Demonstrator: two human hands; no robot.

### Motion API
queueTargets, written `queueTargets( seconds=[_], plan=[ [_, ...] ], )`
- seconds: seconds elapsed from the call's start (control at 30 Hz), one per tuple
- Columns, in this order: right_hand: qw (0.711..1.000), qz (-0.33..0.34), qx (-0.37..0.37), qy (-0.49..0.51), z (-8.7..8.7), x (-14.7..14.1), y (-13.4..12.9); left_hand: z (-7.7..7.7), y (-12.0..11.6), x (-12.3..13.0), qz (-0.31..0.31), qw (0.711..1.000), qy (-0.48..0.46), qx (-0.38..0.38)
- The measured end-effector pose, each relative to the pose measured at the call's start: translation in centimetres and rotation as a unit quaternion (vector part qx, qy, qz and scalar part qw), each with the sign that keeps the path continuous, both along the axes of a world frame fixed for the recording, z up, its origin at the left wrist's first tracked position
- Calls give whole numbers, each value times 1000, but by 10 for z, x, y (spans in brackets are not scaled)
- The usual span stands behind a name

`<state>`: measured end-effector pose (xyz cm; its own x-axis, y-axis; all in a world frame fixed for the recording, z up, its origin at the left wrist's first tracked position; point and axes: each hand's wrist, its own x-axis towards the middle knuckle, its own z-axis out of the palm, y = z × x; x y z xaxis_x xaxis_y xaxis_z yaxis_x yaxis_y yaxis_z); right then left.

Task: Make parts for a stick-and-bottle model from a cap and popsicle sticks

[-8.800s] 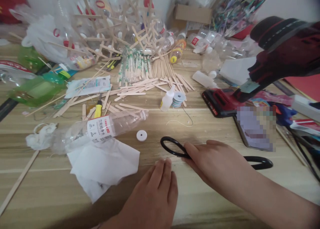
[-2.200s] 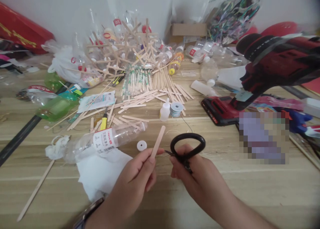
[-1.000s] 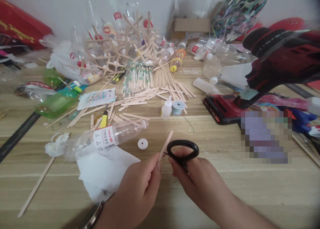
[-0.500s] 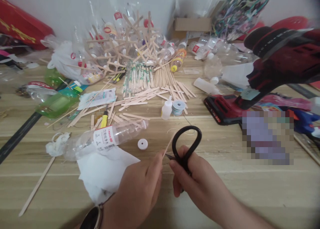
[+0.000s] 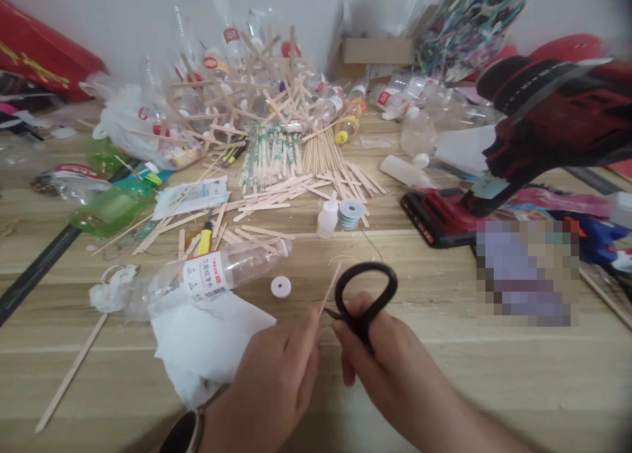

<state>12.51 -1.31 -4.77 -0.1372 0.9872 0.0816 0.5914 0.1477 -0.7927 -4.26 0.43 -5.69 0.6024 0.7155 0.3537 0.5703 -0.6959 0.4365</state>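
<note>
Wooden table (image 5: 543, 374) — your right hand (image 5: 388, 354) grips scissors (image 5: 364, 326), left hand (image 5: 281, 367) pinches near end of stick (image 5: 330, 289) — likely light, brittle; hold there.

From my remote station I record a plain, pale grey wall (image 5: 123, 12) behind a wood-grain tabletop (image 5: 567, 374) — light brown, darker-streaked, with seams running crosswise. I note the lighting — soft, rather subdued.
</note>
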Motion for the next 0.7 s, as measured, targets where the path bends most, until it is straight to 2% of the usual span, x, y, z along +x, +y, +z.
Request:
queueTargets(
  seconds=[0.07,0.1,0.13,0.2,0.27,0.3,0.33,0.37,0.43,0.47,0.5,0.53,0.6,0.67,0.7],
  plan=[
    [984,28,-133,113,4,-1,0,-1,0,0,-7,999,2,34],
    [979,34,-152,129,4,-1,-1,-1,0,0,-8,999,3,38],
    [985,28,-130,112,2,0,-1,-1,0,0,-7,999,3,35],
    [1000,4,7,2,-4,1,-2,1,-1,0,-4,1000,1,7],
    [982,-4,153,-114,-11,3,-3,4,-1,0,0,1000,-6,-29],
    [971,-6,191,-142,-12,3,-3,5,-1,0,1,999,-10,-37],
    [971,-10,193,-142,-12,3,-2,5,-1,1,2,999,-13,-39],
    [980,-13,161,-115,-10,3,-2,6,-1,1,0,999,-16,-33],
    [999,-5,33,-9,-4,2,-2,6,0,1,-11,1000,-18,-8],
    [998,8,-33,44,-1,1,-1,5,0,1,-16,1000,-18,3],
    [994,21,-75,77,0,1,-1,5,0,1,-19,1000,-18,10],
    [994,23,-76,79,0,1,-2,4,0,1,-19,1000,-16,12],
    [1000,-3,20,1,-5,2,-2,2,0,1,-10,1000,-11,4],
    [989,-25,121,-78,-11,3,-3,1,0,0,-5,1000,-2,-15],
    [985,-26,142,-96,-12,3,-2,1,1,0,-3,1000,3,-18]
  ],
)
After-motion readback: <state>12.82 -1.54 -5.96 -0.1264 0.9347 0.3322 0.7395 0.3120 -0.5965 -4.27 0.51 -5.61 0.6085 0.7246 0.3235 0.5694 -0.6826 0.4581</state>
